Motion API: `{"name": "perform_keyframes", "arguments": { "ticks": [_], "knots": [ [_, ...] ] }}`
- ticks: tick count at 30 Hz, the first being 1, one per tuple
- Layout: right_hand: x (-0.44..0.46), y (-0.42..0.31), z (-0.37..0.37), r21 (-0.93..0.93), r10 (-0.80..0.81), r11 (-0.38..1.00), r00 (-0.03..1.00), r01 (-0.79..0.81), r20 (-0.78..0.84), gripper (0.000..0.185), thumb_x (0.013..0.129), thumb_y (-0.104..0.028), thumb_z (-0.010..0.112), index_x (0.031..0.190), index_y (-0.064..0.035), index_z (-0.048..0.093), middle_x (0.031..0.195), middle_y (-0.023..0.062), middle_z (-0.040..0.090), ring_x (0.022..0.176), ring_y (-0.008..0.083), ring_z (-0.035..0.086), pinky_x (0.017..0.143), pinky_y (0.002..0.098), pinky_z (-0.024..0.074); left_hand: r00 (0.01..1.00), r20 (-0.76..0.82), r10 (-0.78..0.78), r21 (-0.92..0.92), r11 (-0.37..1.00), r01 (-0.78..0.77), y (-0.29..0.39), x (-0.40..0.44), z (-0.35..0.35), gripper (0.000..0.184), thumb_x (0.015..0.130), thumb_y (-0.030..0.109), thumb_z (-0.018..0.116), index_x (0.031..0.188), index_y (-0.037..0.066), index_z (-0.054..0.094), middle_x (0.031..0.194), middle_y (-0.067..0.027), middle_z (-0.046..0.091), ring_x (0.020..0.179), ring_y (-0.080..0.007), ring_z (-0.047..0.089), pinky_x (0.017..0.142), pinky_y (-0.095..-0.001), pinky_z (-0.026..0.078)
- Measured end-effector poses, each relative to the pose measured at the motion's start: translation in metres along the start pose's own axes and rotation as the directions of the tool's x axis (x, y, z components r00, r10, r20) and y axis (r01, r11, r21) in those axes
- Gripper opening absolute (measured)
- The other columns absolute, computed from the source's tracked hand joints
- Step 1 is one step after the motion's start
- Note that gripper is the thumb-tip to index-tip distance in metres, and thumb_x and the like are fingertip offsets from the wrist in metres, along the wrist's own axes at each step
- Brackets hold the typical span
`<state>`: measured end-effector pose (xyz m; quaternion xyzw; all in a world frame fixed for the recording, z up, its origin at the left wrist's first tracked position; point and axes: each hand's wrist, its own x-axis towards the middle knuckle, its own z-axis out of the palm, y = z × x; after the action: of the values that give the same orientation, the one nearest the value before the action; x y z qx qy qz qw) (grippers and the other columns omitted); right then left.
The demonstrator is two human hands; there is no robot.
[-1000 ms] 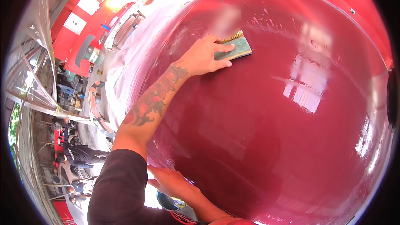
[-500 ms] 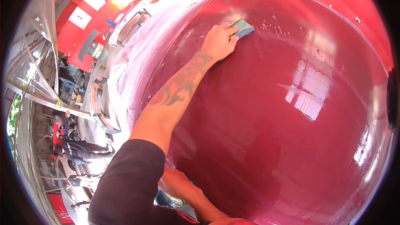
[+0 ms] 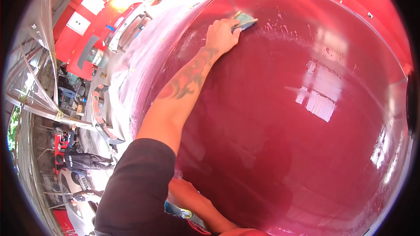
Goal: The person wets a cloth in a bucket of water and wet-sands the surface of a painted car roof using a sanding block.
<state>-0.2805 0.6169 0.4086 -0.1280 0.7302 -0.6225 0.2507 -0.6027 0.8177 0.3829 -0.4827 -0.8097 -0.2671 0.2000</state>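
My left hand (image 3: 222, 37), at the end of a tattooed forearm in a dark sleeve, is closed on a flat grey-green sanding block (image 3: 244, 21). The block lies against the far left part of a large, glossy dark red car panel (image 3: 245, 118). Wet streaks and drops mark the panel just right of the block. Lower down, my right hand (image 3: 186, 192) is by the panel's near left edge, partly behind the left sleeve. Its fingers are hidden. A blue and yellow-green item (image 3: 178, 210) shows below it, too little to name.
Whitish sheeting (image 3: 144, 67) runs along the panel's left side. Beyond it, a curved bumper (image 3: 100, 116) lies on the floor. A person in dark clothes (image 3: 85, 160) stands at the left, near a light-coloured car (image 3: 72, 183). Clear plastic sheeting (image 3: 39, 52) hangs at upper left.
My left hand and the sanding block have shifted slightly left and up across the view. The whole background has also moved a little left. My right hand stays low beside the panel.
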Motion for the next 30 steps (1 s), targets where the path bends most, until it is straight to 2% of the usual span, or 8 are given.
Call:
{"name": "perform_keyframes", "arguments": {
  "ticks": [2, 9, 12, 19, 22, 26, 28, 30],
  "knots": [
    [-0.005, -0.002, -0.003, -0.012, -0.032, 0.999, 0.999, 0.031, -0.033, 0.045, 0.098, -0.024, 0.057, 0.138, -0.0079, 0.045, 0.114, 0.0241, 0.066, 0.104, 0.0442, 0.063, 0.083, 0.0542, 0.0520, 0.958, 0.234, -0.168, -0.078, 0.979, 0.191, 0.005, 0.005, -0.010, 0.035, 0.089, 0.025, 0.066, 0.120, 0.007, 0.070, 0.115, -0.0178, 0.069, 0.110, -0.0363, 0.062, 0.099, -0.0427, 0.047],
    [0.007, 0.014, 0.018, 0.088, -0.139, 0.984, 0.975, 0.156, -0.174, 0.045, 0.098, -0.024, 0.058, 0.139, -0.0070, 0.048, 0.123, 0.0230, 0.064, 0.113, 0.0415, 0.061, 0.089, 0.0523, 0.0502, 0.968, 0.231, 0.096, -0.183, 0.982, -0.054, 0.018, -0.109, -0.083, 0.036, 0.089, 0.019, 0.069, 0.123, 0.008, 0.069, 0.124, -0.0205, 0.063, 0.120, -0.0359, 0.057, 0.103, -0.0416, 0.045],
    [0.010, 0.018, 0.023, 0.079, -0.133, 0.985, 0.971, 0.151, -0.200, 0.045, 0.098, -0.025, 0.058, 0.139, -0.0075, 0.048, 0.122, 0.0226, 0.064, 0.113, 0.0408, 0.061, 0.089, 0.0520, 0.0502, 0.985, 0.166, -0.038, 0.036, 0.999, 0.033, -0.049, -0.053, -0.044, 0.033, 0.089, 0.020, 0.069, 0.117, 0.001, 0.070, 0.119, -0.0214, 0.066, 0.113, -0.0336, 0.063, 0.097, -0.0395, 0.049],
    [0.009, 0.012, 0.020, 0.075, -0.103, 0.991, 0.988, 0.112, -0.113, 0.047, 0.098, -0.027, 0.058, 0.140, -0.0086, 0.047, 0.122, 0.0210, 0.065, 0.112, 0.0402, 0.062, 0.088, 0.0516, 0.0507, 0.942, 0.204, -0.265, -0.053, 0.958, 0.281, -0.042, -0.028, -0.044, 0.041, 0.087, 0.026, 0.073, 0.115, -0.002, 0.069, 0.115, -0.0223, 0.069, 0.107, -0.0358, 0.066, 0.093, -0.0411, 0.051],
    [0.011, 0.015, 0.021, 0.080, -0.085, 0.992, 0.991, 0.094, -0.106, 0.047, 0.099, -0.028, 0.058, 0.140, -0.0091, 0.047, 0.123, 0.0206, 0.064, 0.112, 0.0397, 0.062, 0.088, 0.0512, 0.0512, 0.963, 0.271, -0.003, -0.068, 0.997, 0.022, 0.014, -0.090, -0.084, 0.038, 0.084, 0.020, 0.075, 0.116, 0.001, 0.068, 0.122, -0.0204, 0.063, 0.116, -0.0352, 0.057, 0.101, -0.0425, 0.046],
    [0.012, 0.018, 0.026, 0.119, -0.103, 0.986, 0.990, 0.115, -0.102, 0.045, 0.099, -0.028, 0.057, 0.140, -0.0099, 0.047, 0.124, 0.0207, 0.064, 0.113, 0.0395, 0.061, 0.088, 0.0504, 0.0516, 0.957, 0.261, 0.123, -0.218, 0.974, -0.066, 0.024, -0.121, -0.094, 0.037, 0.084, 0.016, 0.076, 0.118, 0.004, 0.068, 0.123, -0.0201, 0.062, 0.118, -0.0367, 0.056, 0.100, -0.0444, 0.046],
    [0.010, 0.015, 0.023, 0.109, -0.099, 0.988, 0.991, 0.108, -0.087, 0.045, 0.100, -0.027, 0.056, 0.140, -0.0100, 0.047, 0.124, 0.0209, 0.064, 0.113, 0.0395, 0.061, 0.087, 0.0503, 0.0516, 0.960, 0.278, 0.035, -0.080, 0.997, -0.013, -0.010, -0.065, -0.067, 0.037, 0.087, 0.020, 0.072, 0.119, 0.003, 0.067, 0.119, -0.0210, 0.066, 0.115, -0.0353, 0.060, 0.099, -0.0427, 0.047],
    [0.008, 0.010, 0.014, 0.045, -0.033, 0.998, 0.999, 0.033, -0.003, 0.045, 0.100, -0.027, 0.056, 0.140, -0.0104, 0.046, 0.122, 0.0206, 0.064, 0.111, 0.0393, 0.062, 0.085, 0.0503, 0.0519, 0.925, 0.261, -0.274, -0.058, 0.953, 0.299, -0.044, -0.008, -0.042, 0.039, 0.088, 0.021, 0.068, 0.123, 0.004, 0.066, 0.117, -0.0218, 0.068, 0.110, -0.0350, 0.065, 0.098, -0.0409, 0.048]
  ]
}}
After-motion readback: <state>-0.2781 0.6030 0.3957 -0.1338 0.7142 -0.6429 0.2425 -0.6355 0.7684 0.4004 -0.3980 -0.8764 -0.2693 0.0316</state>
